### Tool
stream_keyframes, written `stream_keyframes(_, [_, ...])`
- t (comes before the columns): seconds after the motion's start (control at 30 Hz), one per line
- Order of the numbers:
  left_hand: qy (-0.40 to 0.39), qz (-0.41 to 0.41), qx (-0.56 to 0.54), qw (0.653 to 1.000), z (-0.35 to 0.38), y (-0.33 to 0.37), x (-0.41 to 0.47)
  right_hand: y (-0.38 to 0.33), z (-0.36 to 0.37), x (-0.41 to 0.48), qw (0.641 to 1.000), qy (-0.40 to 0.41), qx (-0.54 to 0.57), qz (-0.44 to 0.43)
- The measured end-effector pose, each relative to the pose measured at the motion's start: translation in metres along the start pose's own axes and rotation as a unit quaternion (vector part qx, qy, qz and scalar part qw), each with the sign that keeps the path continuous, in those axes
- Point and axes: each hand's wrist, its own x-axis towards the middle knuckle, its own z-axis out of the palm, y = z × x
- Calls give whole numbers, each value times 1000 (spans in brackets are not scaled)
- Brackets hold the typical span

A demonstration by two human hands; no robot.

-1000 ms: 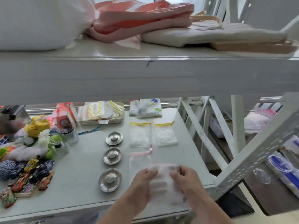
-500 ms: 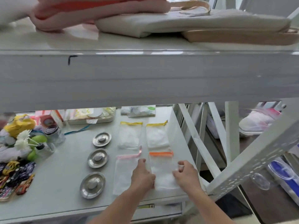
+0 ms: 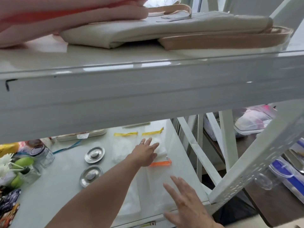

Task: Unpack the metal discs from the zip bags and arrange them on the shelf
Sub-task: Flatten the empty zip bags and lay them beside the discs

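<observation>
Left hand reaches open-fingered over a yellow-zipped clear plastic bag, right hand spread empty; slippery bags could slide off the white shelf

Two metal discs lie in a column on the shelf, left of the zip bags; jars stand further left.

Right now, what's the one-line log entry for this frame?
left hand: open, reaching over yellow-zip bag | right hand: open, empty | metal discs: two visible on shelf
</observation>
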Motion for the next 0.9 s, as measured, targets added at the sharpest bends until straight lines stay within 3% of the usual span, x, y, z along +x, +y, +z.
stream_keyframes(0.1, [-35, 0, -13, 999, 9, 1, 15, 6, 7, -2, 999, -34, 9, -15])
stream_keyframes(0.53, [0, -11, -55, 998, 5, 4, 19, 11, 19, 13, 1000, -7, -9, -6])
stream_keyframes(0.67, [135, -113, -122, 977, -3, -28, -4, 14, 17, 9, 1000, -5, -6, -3])
stream_keyframes(0.77, [108, -221, -120, 962, -2, -68, -25, 15, 20, 7, 1000, 3, -2, -9])
stream_keyframes(0.9, [85, -251, -122, 956, 3, -89, -36, 16, 21, 9, 1000, -9, 3, -5])
